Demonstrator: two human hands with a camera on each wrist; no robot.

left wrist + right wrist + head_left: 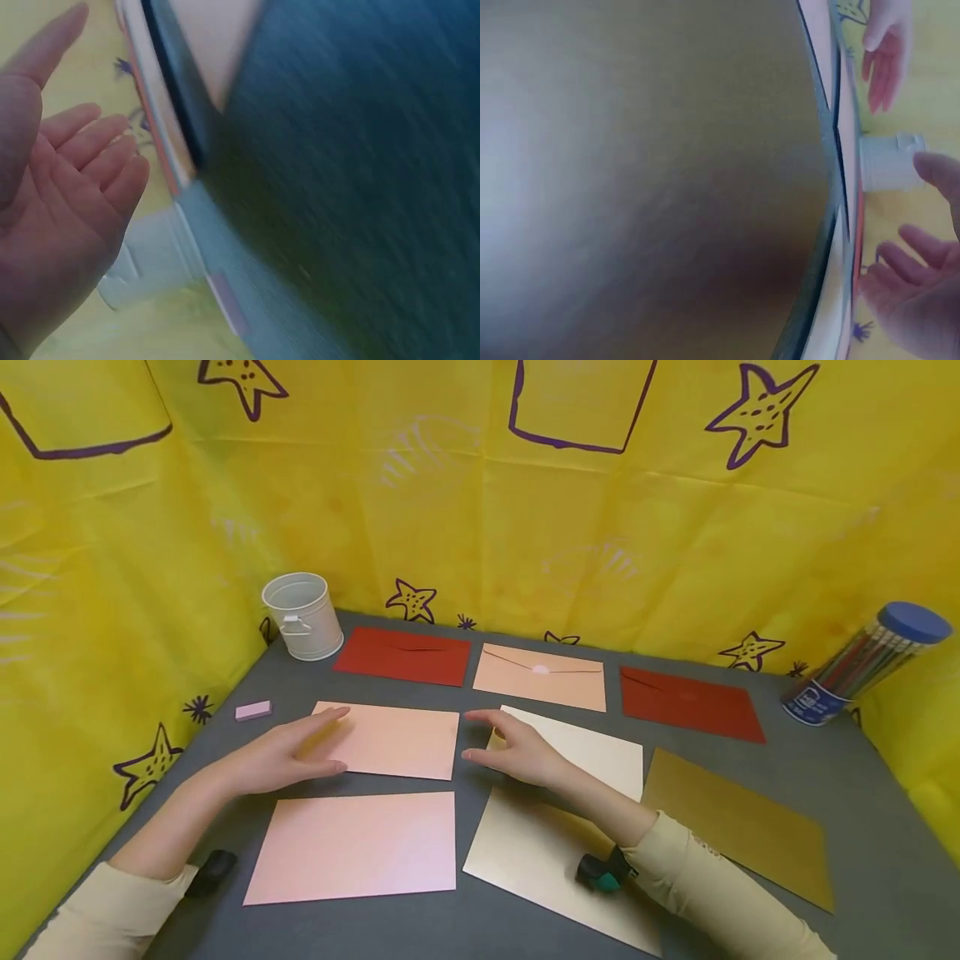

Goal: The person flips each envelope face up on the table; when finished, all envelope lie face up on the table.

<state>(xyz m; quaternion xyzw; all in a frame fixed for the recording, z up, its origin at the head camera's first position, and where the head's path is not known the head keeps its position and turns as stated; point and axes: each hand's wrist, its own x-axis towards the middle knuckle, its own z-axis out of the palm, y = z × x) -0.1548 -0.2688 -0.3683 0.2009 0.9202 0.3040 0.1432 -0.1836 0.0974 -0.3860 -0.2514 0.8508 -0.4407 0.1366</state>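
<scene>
Both hands hover over a grey table covered with paper sheets and envelopes. My left hand is open, fingers straight, over the left end of a peach sheet. My right hand is open, fingers relaxed, above the near corner of a cream sheet. Neither hand holds anything. In the left wrist view the left hand shows an empty palm. The right wrist view shows the right hand with fingers spread, empty.
A pink sheet, a pearl sheet and a gold sheet lie nearer. Two red envelopes and a peach envelope lie at the back. A white bucket, pink eraser and pencil tube stand around.
</scene>
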